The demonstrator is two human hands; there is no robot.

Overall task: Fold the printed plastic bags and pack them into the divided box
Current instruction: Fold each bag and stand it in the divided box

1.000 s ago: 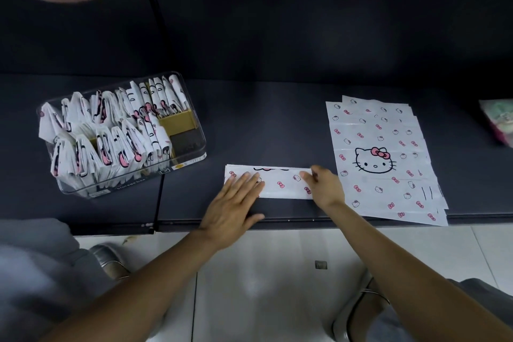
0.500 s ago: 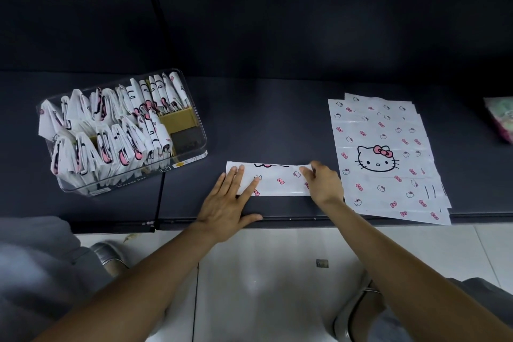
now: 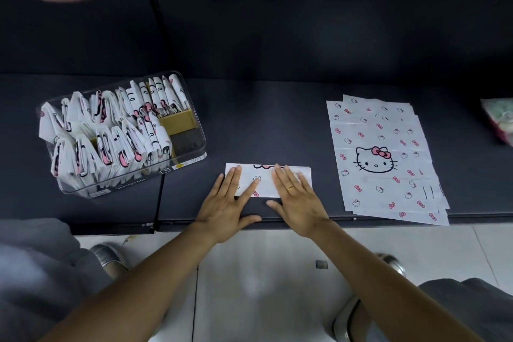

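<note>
folded bag strip (image 3: 268, 179) lies near the worktop's (image 3: 263, 125) front edge | pressed flat by left hand (image 3: 226, 203) and right hand (image 3: 295, 200), fingers straight (crease is set) | box (image 3: 194, 147) kept toward left end

**Readable text: one label on the box**

The clear divided box (image 3: 191, 130) carries a dark strip (image 3: 130, 184) along its near wall with the words "storage box" in pale letters; a small yellow sticker (image 3: 180, 166) beside it is too small to read; the printed bags (image 3: 380, 153) show only a cartoon cat face and bows, no lettering.
</note>
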